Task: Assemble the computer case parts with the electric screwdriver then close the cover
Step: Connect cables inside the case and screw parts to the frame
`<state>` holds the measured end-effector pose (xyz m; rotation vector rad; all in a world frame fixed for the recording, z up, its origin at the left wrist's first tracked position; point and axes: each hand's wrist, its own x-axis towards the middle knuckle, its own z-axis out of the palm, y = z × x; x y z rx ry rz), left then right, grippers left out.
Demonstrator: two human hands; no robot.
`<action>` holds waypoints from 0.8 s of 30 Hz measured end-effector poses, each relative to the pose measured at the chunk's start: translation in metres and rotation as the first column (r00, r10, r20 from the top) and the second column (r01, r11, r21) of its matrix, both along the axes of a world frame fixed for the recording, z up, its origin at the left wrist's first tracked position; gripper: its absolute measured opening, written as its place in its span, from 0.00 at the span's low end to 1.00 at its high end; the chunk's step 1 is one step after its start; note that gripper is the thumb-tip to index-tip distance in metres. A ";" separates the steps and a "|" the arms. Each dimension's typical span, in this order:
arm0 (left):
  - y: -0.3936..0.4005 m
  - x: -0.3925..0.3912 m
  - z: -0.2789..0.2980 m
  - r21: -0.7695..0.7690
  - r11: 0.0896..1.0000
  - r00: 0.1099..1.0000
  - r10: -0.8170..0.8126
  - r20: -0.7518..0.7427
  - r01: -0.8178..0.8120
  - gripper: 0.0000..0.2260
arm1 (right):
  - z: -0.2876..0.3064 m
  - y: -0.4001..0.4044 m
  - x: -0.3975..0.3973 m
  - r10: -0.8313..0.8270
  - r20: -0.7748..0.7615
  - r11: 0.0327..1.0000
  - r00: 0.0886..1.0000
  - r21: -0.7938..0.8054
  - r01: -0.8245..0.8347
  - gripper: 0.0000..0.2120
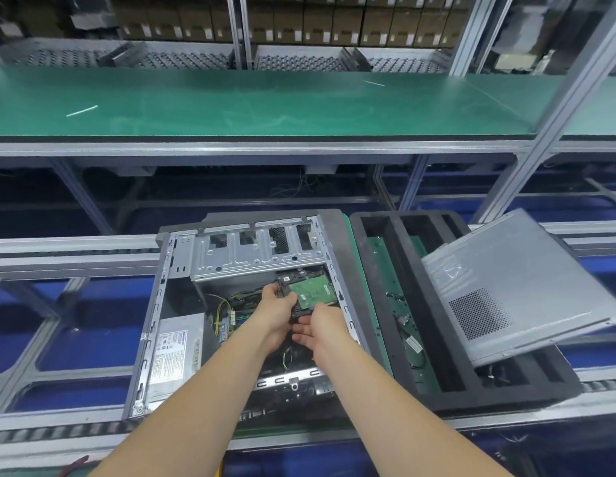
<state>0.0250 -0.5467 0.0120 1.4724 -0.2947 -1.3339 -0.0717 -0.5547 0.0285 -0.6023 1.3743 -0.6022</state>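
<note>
On conveyor rails (76, 251), lying open: computer case (237, 325). Left hand (277, 309) gripping hard drive (311, 290); right hand (318, 330) cupping beneath, fingers relaxed.

The hard drive's (311, 291) near end is hidden behind both hands.

Open computer case (237, 325) is laid on conveyor (59, 432), centre. Drive cage (251, 253) is set at its far end, w/ hard drive (311, 290) just below-right; power supply (175, 352) at near-left. Foam tray (378, 304) is placed right of case; side cover (519, 280) is propped tilted on tray's right part. Tabletop (265, 105) is seen behind.
</note>
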 end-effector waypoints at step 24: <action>-0.019 0.028 0.011 0.129 0.972 0.980 0.194 0.044 -0.198 0.06 | 0.016 -0.037 0.039 -0.011 0.221 0.999 0.975 0.046 0.001 0.16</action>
